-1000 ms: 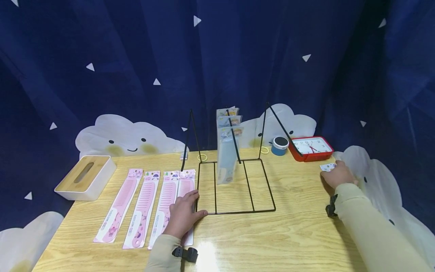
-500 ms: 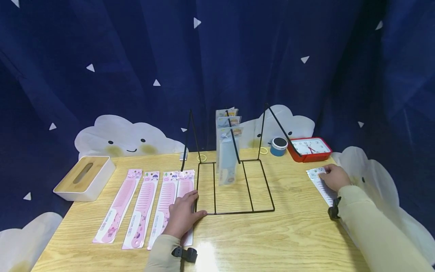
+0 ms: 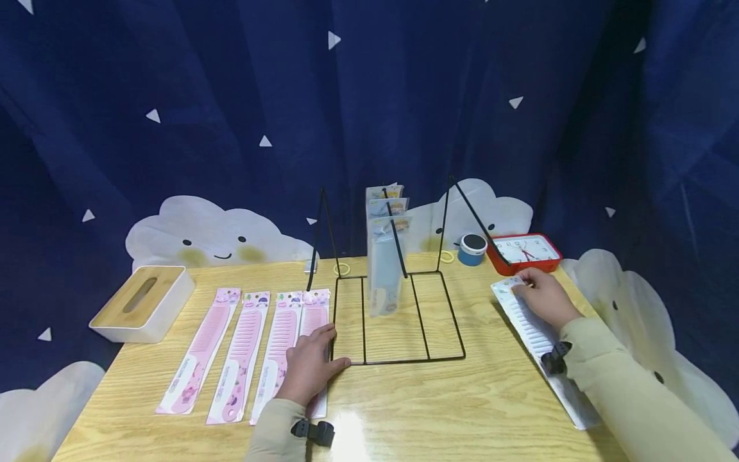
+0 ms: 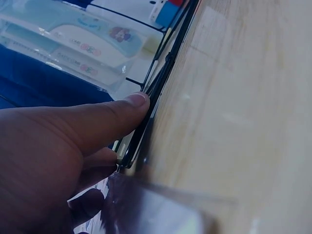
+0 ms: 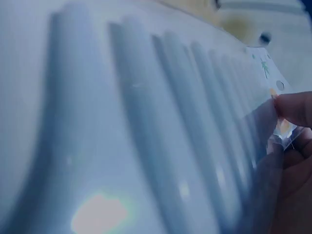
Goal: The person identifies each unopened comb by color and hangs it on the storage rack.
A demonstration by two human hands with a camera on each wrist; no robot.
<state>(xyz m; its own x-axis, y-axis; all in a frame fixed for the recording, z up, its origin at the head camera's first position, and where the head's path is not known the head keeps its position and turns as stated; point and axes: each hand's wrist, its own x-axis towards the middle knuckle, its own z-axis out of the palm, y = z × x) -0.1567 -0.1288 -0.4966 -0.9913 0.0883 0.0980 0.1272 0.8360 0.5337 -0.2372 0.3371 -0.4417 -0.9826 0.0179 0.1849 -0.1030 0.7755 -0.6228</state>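
- Lettering: on the red clock [image 3: 534,248], we can read several numerals, 1 and 2 among them. Print on the four pink packaged combs [image 3: 243,353] is too small for us to read.
- Pale blue packaged comb [image 3: 534,333], lying obliquely to the right of the wire rack [image 3: 404,362], its upper end just before the clock; we see green and orange print on its header in the right wrist view.
- Middle prong of the rack, bearing three hanging packages [image 3: 383,276], one behind another.
- Surroundings: we find a tissue box [image 3: 128,314] at far left, a blue cylinder [image 3: 472,254] beside the clock, and two yellow rings [image 3: 342,269] at the back of the wooden table [image 3: 398,410].
- Obstructions: the right prong crosses in front of the clock; the left hand [image 3: 310,366] covers part of the pink comb nearest the rack; the right forearm overlaps the blue comb's package.
- Left hand: thumb and forefinger spread apart, touching the rack at its near left corner.
- Right hand [image 3: 548,298]: thumb and fingers pinching the header end of the blue comb's package. The two hands are well apart.
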